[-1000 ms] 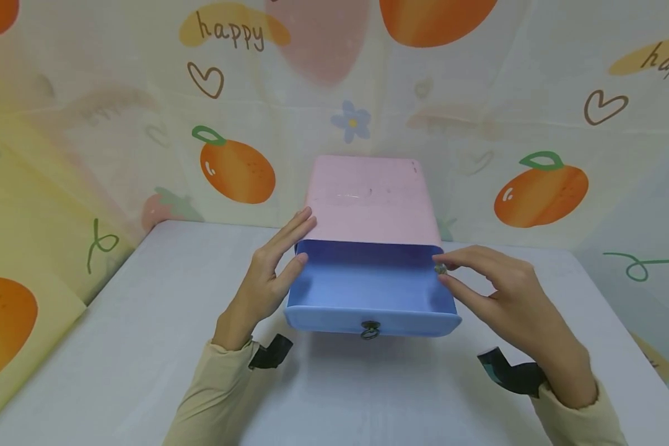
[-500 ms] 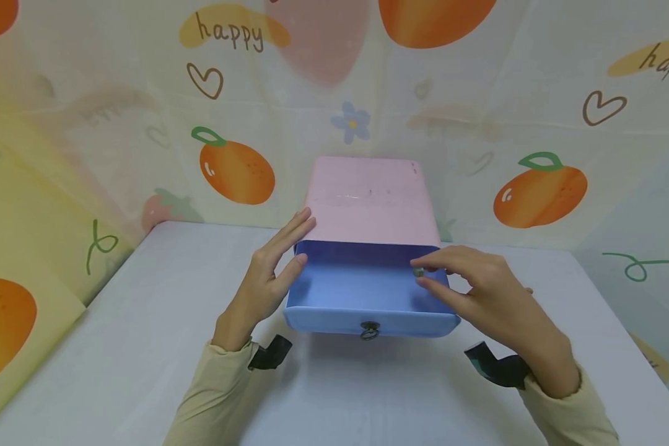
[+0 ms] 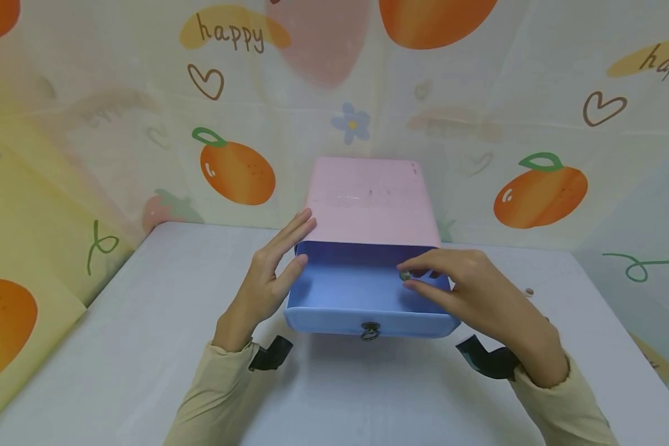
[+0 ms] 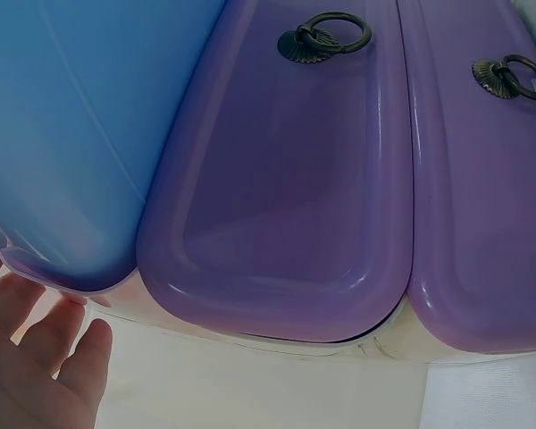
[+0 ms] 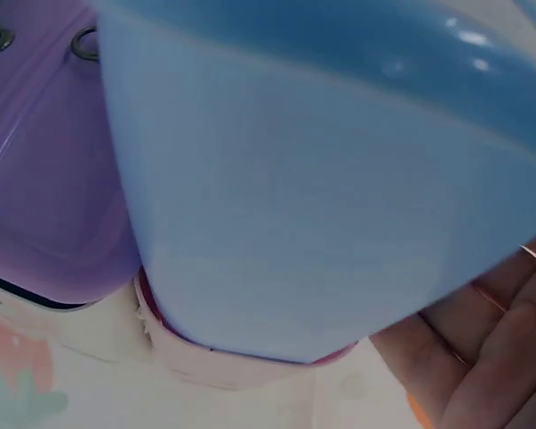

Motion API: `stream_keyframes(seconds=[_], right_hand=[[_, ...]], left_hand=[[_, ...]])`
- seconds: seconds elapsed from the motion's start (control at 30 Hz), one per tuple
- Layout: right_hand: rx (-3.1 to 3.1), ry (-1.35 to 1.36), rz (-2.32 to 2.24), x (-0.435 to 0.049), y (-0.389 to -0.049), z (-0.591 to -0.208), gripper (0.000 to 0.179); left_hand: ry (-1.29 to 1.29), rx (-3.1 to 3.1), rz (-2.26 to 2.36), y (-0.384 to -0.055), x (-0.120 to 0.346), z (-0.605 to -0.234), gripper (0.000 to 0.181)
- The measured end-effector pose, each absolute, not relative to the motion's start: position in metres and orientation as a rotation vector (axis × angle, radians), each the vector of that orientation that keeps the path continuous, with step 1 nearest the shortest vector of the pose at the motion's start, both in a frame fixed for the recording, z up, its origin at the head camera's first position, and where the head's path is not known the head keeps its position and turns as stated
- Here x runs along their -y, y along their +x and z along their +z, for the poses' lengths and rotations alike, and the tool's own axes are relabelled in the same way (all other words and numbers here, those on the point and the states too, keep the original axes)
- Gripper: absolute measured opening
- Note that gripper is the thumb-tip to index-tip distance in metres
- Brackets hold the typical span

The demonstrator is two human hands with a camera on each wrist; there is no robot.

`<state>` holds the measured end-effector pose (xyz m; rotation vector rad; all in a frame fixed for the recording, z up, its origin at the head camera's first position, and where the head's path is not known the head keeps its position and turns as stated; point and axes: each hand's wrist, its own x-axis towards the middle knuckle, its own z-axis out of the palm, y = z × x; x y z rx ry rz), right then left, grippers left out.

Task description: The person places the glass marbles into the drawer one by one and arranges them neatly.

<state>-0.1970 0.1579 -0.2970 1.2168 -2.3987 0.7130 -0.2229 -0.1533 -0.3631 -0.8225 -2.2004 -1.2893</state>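
- Nearest, bare desk (image 3: 379, 396) lies before the blue drawer (image 3: 326, 321), whose front carries a ring pull (image 3: 370, 331).
- The right hand (image 3: 479, 300) reaches in over the drawer's right wall, thumb and forefinger pinching a small round object (image 3: 405, 276). The object sits at the fingertips, on the hand's left; no long axis can be made out.
- That object is within the drawer's outline, right of its middle, between the near rim and the cabinet's far edge. How high it hangs above the drawer floor cannot be told. Open drawer room stretches left of it.
- The left hand (image 3: 264, 272) is farther from the object, its fingers extended along the left side of the pink cabinet (image 3: 373, 201), thumb at the drawer's left wall.
- A tiny brownish piece (image 3: 529, 292) lies on the desk, right of the right hand.
- Farthest, a patterned backdrop (image 3: 457, 80) stands behind the cabinet.
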Motion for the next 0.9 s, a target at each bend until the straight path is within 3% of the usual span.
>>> stream_keyframes(seconds=[0.3, 0.9], right_hand=[[2.556, 1.203, 0.730, -0.150, -0.203, -0.294, 0.018], [2.731, 1.197, 0.559, -0.140, -0.215, -0.299, 0.019]], left_hand=[[-0.833, 2.194, -1.296, -0.223, 0.153, -0.363, 0.051], [-0.832, 2.193, -1.298, -0.222, 0.153, -0.363, 0.051]])
